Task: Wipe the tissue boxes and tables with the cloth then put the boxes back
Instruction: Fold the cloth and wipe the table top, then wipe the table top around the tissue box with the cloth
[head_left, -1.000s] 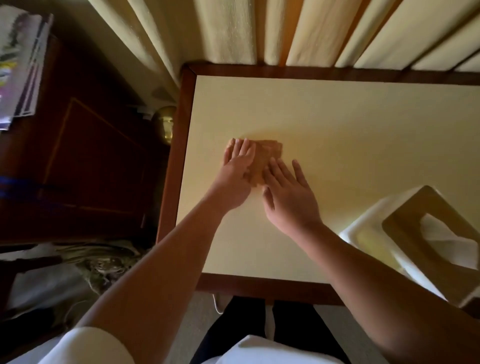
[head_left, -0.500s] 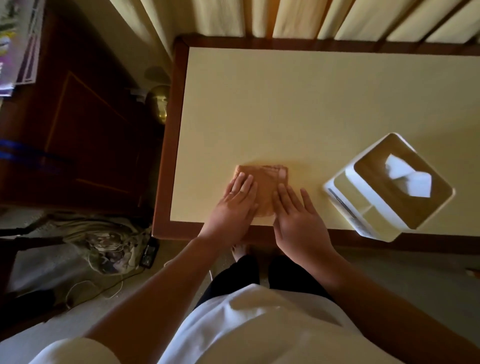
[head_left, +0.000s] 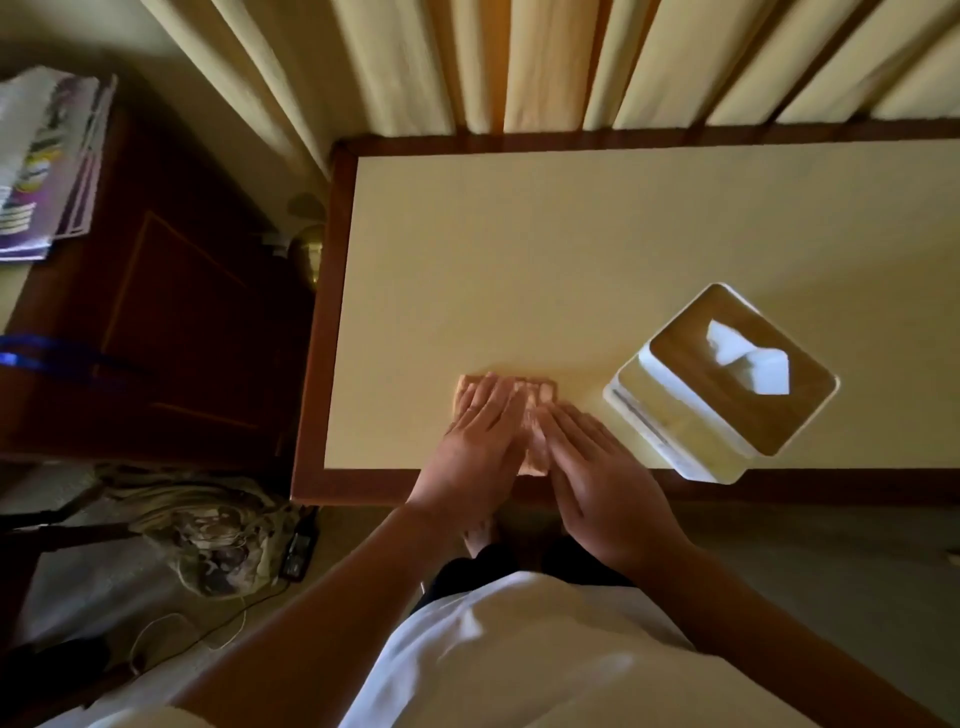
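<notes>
A folded tan cloth (head_left: 540, 397) lies on the cream table (head_left: 545, 260) close to its near edge. My left hand (head_left: 475, 447) presses flat on the cloth's left part, fingers straight. My right hand (head_left: 597, 467) lies flat beside it, its fingertips on the cloth's right part. A white tissue box (head_left: 722, 379) with a wooden top and a tissue sticking out stands to the right, at the table's near edge, turned diagonally.
The table has a dark wooden rim (head_left: 322, 312). Cream curtains (head_left: 519, 62) hang behind it. A dark wooden cabinet (head_left: 156, 322) with magazines (head_left: 47, 161) stands at the left. A bag and cables (head_left: 218, 540) lie on the floor.
Both hands have drawn the cloth from the table's middle back toward the near edge. The tissue box has stayed at the right.
</notes>
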